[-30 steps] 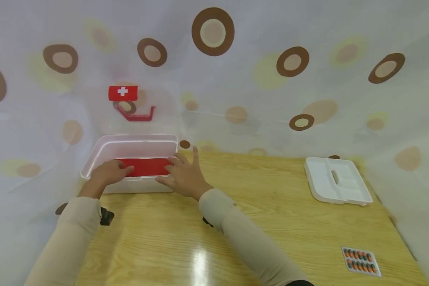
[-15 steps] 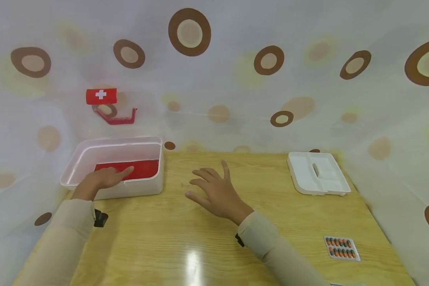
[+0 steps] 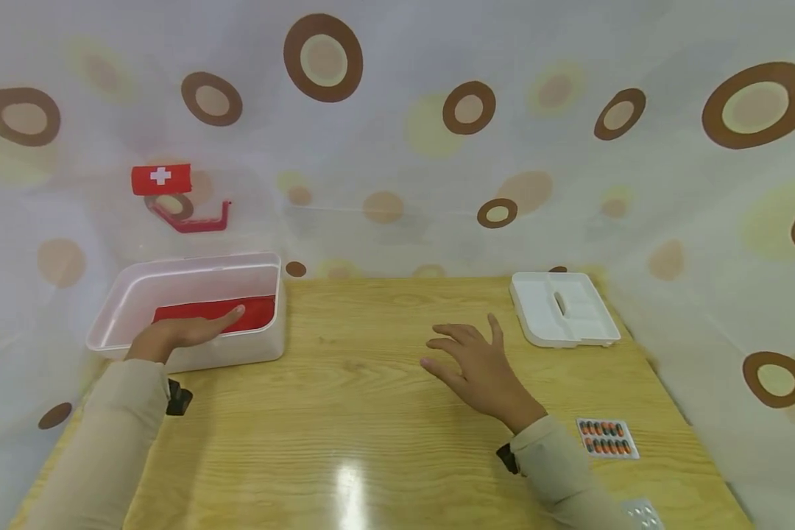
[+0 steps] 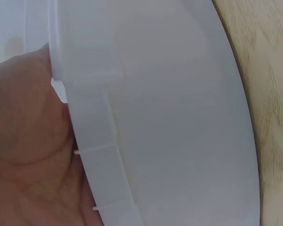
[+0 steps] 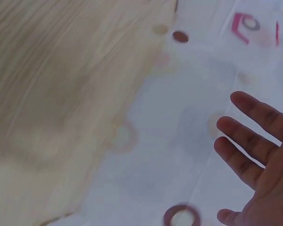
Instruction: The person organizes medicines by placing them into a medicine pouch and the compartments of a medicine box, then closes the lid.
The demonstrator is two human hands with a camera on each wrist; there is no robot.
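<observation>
A translucent white box [image 3: 238, 352] stands at the back left with a red item [image 3: 258, 313] lying flat inside. My left hand [image 3: 179, 335] rests over its front rim, thumb stretched along the red item; the other fingers are hidden in the head view. In the left wrist view my palm [image 4: 28, 136] lies against the inside of the box wall [image 4: 170, 117]. My right hand [image 3: 480, 372] is over the middle right of the table, fingers spread and holding nothing. Nearest to it are a white divided tray [image 3: 592, 316] and a blister pack of orange-and-dark capsules [image 3: 607, 439].
Behind the box stands its raised clear lid, with a red white-cross label [image 3: 162, 179] and a red handle [image 3: 199, 224]. A second blister pack [image 3: 642, 513] lies by my right sleeve [image 3: 566, 471]. A patterned sheet [image 3: 384, 132] hangs around the wooden table [image 3: 358, 412].
My right hand has left the box and moved right across the table, toward the tray and capsules. The left hand has stayed at the box's front rim. The view has turned right.
</observation>
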